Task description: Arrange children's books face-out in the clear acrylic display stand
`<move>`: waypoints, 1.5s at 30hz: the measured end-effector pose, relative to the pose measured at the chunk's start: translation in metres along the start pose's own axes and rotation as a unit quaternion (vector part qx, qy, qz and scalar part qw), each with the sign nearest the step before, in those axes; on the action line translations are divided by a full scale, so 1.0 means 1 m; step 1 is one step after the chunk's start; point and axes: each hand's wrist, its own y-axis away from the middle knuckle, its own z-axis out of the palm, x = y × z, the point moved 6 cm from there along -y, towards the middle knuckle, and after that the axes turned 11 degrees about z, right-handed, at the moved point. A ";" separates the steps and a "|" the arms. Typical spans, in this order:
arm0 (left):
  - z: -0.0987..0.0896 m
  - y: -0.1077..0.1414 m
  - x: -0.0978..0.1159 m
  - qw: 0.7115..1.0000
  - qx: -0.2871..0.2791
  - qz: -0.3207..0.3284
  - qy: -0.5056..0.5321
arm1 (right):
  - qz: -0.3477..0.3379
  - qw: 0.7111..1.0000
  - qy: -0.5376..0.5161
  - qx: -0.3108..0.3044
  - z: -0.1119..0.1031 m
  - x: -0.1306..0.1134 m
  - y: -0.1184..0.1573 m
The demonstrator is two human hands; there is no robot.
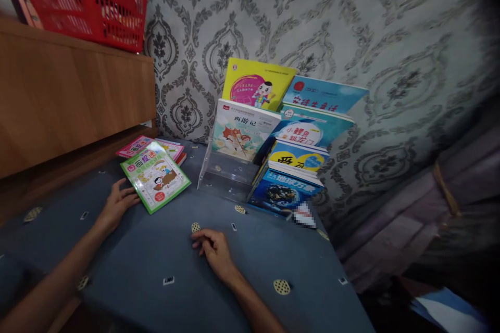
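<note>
My left hand (117, 202) is at the lower left edge of a green-bordered book (158, 177), its fingers apart and the fingertips close to the cover. That book lies slantwise over pink books (136, 144). Nothing is held in my right hand (214, 250), which hovers or rests over the grey-blue cloth with loosely bent, parted fingers. Behind it stands a clear stepped rack (226, 174). Its left side bears a yellow book (260, 83) and a white-and-teal book (244, 132); the right side bears blue books (285, 192) in tiers.
A red basket (97, 2) sits on a wooden cabinet (74, 93) at the left. The cloth-covered table (219, 296) meets a patterned wall behind. A small pixelated item (303, 215) lies by the rack's right front corner. Purplish fabric (390, 229) hangs at the right.
</note>
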 end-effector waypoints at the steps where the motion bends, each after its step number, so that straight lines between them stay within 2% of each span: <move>1: 0.000 0.001 0.000 0.997 0.018 -0.048 0.056 | -0.001 1.000 0.003 -0.001 0.000 0.000 0.000; 3: 0.001 0.004 0.004 0.985 0.043 -0.111 0.123 | -0.006 1.000 0.008 0.002 0.000 -0.001 0.000; 5: 0.003 0.005 0.009 0.978 0.046 -0.140 0.148 | -0.012 1.000 0.007 0.008 0.000 -0.002 0.001; 10: 0.006 0.007 0.011 0.983 0.037 -0.141 0.115 | -0.015 1.000 0.010 0.012 0.001 -0.004 0.001; 15: 0.002 0.011 0.003 0.989 0.014 -0.134 0.059 | -0.031 0.998 0.032 0.048 -0.004 -0.009 0.005; 22: -0.003 0.023 -0.002 0.987 -0.081 -0.136 0.018 | -0.105 0.985 0.089 0.108 -0.010 -0.030 0.013; 30: 0.005 0.039 -0.001 0.971 -0.176 -0.160 -0.025 | -0.197 0.964 0.154 0.087 -0.001 -0.045 0.022; 34: 0.009 0.047 0.007 0.962 -0.198 -0.177 -0.058 | -0.198 0.961 0.184 0.066 0.004 -0.046 0.025; 39: 0.024 0.063 0.018 0.940 -0.273 -0.192 -0.078 | -0.179 0.961 0.207 0.043 0.009 -0.046 0.026; 45: 0.057 0.087 0.024 0.907 -0.366 -0.197 -0.071 | -0.209 0.948 0.238 0.040 0.009 -0.046 0.025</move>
